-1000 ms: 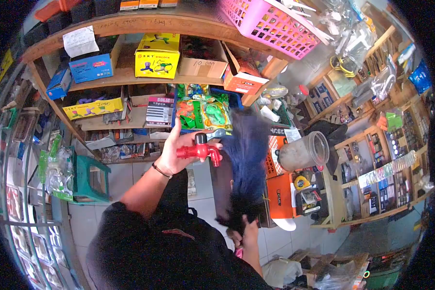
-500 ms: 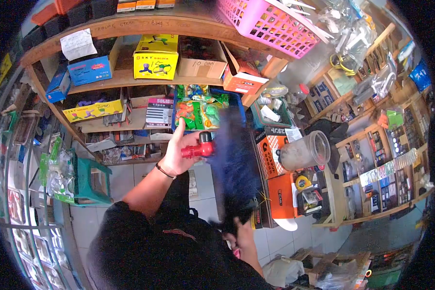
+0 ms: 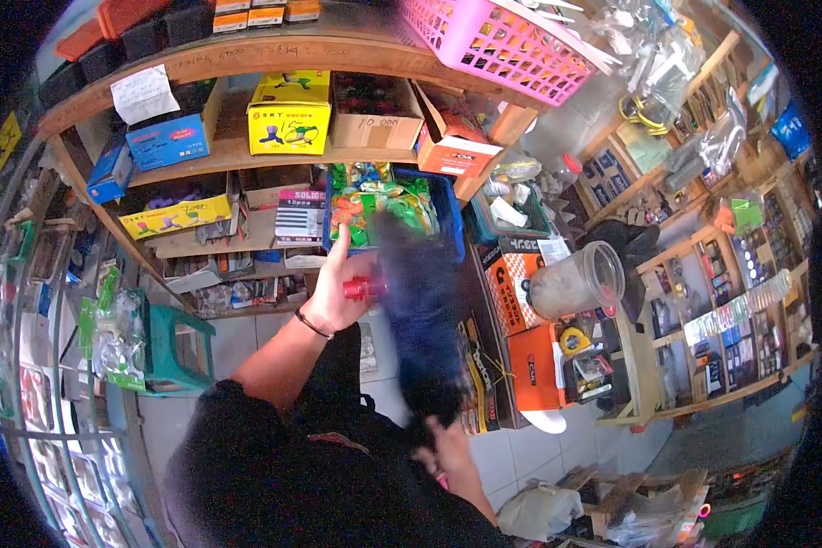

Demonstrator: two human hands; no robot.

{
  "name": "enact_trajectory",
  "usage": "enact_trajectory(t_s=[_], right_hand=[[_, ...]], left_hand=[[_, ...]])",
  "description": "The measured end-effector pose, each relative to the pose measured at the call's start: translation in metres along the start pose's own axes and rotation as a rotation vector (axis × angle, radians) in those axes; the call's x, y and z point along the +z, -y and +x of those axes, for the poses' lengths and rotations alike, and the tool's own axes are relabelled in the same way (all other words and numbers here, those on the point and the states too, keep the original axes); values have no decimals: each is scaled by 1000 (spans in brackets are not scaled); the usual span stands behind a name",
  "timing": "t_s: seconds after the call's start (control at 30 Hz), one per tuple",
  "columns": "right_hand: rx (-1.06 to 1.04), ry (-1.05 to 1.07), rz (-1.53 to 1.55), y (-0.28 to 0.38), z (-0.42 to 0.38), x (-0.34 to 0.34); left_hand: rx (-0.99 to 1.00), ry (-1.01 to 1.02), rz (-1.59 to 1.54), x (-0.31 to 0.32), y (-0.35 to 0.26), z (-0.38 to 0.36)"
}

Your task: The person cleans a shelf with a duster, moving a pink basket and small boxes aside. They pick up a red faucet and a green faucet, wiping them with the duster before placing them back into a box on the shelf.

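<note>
In front of the shelves, my left hand (image 3: 333, 290) is closed round a red plastic tap (image 3: 363, 289) with a threaded end. A dark blue, fluffy duster (image 3: 418, 306), smeared by motion, crosses in front of the tap and hides its black-topped end. Lower down, my right hand (image 3: 447, 449) grips the duster near its dark base, and a bit of pink shows beside the fingers. Behind the duster, a blue basket (image 3: 449, 212) on the shelf holds several green and orange packets (image 3: 356, 215).
Shelves ahead carry a yellow tap box (image 3: 289, 123), a blue box (image 3: 169, 142) and an open carton (image 3: 374, 123). A pink basket (image 3: 493, 46) overhangs at upper right. At right stand a clear plastic jar (image 3: 566, 285) and orange boxes (image 3: 532, 365). A green stool (image 3: 178, 347) is at left.
The duster has swung left across the tap, covering its black top. My right hand has shifted slightly left with it. My left hand stays nearly where it was, still gripping the tap.
</note>
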State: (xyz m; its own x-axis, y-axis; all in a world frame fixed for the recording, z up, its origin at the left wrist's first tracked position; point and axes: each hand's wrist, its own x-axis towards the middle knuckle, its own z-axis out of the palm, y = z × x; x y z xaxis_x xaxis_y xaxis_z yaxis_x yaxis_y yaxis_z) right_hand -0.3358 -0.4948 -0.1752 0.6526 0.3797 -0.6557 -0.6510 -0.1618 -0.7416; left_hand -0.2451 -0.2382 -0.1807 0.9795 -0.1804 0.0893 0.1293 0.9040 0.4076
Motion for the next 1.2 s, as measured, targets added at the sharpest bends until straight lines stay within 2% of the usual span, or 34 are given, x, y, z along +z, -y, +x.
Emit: enact_trajectory(t_s=[0.03,0.07,0.1,0.17,0.2,0.23,0.3,0.33,0.37,0.43,0.47,0.5,0.57,0.6,0.63,0.7,0.73,0.77,0.83,0.87,0.9,0.97,1.0,1.03,1.1,1.13,1.17,1.2], right_hand=[[24,-14,-209,-1,-3,8],[-66,133,-224,-11,3,0],[-69,134,-218,-5,2,-2],[-90,-71,153,13,-2,-6],[-154,56,314,-16,17,-26],[-154,61,306,-8,9,-10],[-56,-110,-107,1,-9,29],[-44,69,-221,-9,-1,10],[-44,71,-218,-10,5,-1],[-142,-48,231,-6,8,-11],[-154,-88,327,-6,8,-7],[-157,-83,320,-4,2,-1],[5,96,-177,-3,-8,8],[8,-69,-205,-8,-4,7],[8,-66,-202,-12,-1,-1],[-163,-25,246,-15,2,-20],[-138,-35,266,-19,4,-18],[-138,-35,266,-24,2,-13],[-113,-52,-108,-24,-13,1],[-62,-66,-169,-12,-19,4],[-59,-59,-165,-11,-18,2],[-51,-70,126,-10,-11,-4],[-51,-75,270,-8,-8,-5],[-55,-67,271,-6,-5,-2],[-16,159,-162,-5,-1,5],[-136,-22,-135,0,6,11],[-33,-2,-46,17,5,4],[-95,44,114,15,16,2]], left_hand=[[85,267,210,8,7,5],[88,171,340,-1,9,8],[90,71,470,-11,9,10],[82,-81,-174,28,-2,-2],[24,167,-55,12,-6,-7],[33,167,-55,8,-4,-6],[348,84,705,10,-1,-4],[217,10,372,25,-9,-8],[216,9,375,18,-9,-9],[101,171,17,15,-10,-14],[67,75,5,16,-8,-18],[75,77,6,16,-4,-16],[191,48,243,11,5,-11],[246,31,361,10,6,-10],[184,203,-10,30,0,-19],[90,181,68,16,-4,-20],[119,11,90,18,3,-22],[120,11,89,20,5,-23],[138,140,91,22,6,-22],[146,201,94,23,6,-23],[145,194,99,20,6,-25],[122,-45,33,11,7,-29],[114,-32,135,23,3,-35],[119,-32,143,17,4,-33],[256,-112,911,9,1,-24],[221,-124,452,12,-4,-25],[186,-130,-9,14,-10,-26],[151,-33,23,6,-17,-25]])
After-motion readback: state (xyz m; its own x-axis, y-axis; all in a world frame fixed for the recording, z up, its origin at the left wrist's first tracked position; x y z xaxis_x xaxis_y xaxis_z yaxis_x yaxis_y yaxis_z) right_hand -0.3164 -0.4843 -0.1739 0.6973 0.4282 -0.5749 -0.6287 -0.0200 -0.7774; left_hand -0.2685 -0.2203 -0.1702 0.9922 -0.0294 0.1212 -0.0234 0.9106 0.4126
